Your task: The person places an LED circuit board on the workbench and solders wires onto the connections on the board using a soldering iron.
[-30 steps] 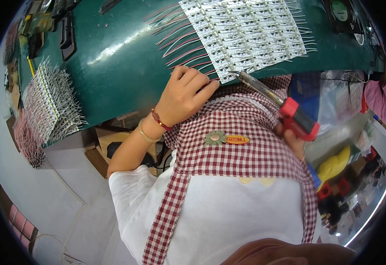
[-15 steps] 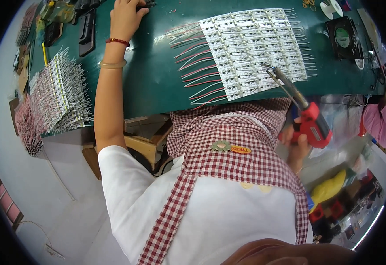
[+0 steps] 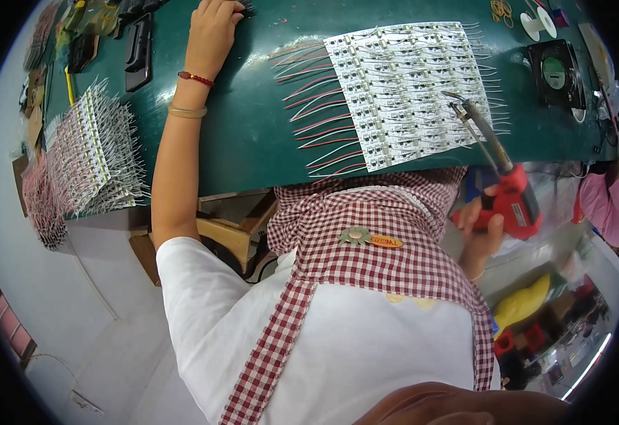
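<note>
White circuit-board panel (image 3: 409, 85): flat beside the worktop's (image 3: 253, 156) near edge. Left hand (image 3: 214, 32): moved from the panel's left side to a dark bundle (image 3: 248, 8), well in from that edge; fingers curled, closure on it cannot be told. Right hand (image 3: 483, 230): wrapped around the red soldering gun (image 3: 520, 205); tip shifted rightward over the panel, contact unclear. Judged effect: panel unsteadied by hand, work there apparently paused.
</note>
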`<state>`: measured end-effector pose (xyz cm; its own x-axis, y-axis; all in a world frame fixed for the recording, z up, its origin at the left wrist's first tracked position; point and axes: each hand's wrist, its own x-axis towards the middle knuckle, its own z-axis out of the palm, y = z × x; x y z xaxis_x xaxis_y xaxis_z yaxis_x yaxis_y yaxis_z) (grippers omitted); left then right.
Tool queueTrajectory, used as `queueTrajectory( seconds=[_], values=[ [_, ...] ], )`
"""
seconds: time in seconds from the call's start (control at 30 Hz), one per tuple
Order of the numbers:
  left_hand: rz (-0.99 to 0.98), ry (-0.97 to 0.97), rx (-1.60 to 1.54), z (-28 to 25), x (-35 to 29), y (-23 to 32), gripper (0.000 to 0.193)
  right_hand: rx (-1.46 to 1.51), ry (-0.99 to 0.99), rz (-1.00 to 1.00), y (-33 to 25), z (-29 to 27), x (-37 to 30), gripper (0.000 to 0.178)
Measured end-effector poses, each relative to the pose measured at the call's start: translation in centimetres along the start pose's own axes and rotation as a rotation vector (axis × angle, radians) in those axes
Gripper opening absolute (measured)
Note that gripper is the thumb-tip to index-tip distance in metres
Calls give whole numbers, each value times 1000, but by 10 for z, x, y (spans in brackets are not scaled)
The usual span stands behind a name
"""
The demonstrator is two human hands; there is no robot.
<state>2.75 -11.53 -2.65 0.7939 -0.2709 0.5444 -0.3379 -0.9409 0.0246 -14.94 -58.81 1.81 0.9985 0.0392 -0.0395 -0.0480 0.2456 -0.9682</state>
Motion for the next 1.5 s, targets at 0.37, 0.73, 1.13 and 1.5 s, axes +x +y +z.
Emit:
queueTrajectory(
  seconds=[0.37,0.73,1.13,1.5],
  values=[
    [-806,404,-1511,-13,6,62,17,14,78,-58,-3,6,7,55],
    [-896,306,-1510,-8,-9,89,19,49,10,-48,-15,16,21,52],
    [-275,-100,-702,-43,11,102,20,-47,34,49,-36,76,59,52],
    [205,-149,-392,-24,1,109,30,-278,-36,382,-7,105,76,17]
  ],
)
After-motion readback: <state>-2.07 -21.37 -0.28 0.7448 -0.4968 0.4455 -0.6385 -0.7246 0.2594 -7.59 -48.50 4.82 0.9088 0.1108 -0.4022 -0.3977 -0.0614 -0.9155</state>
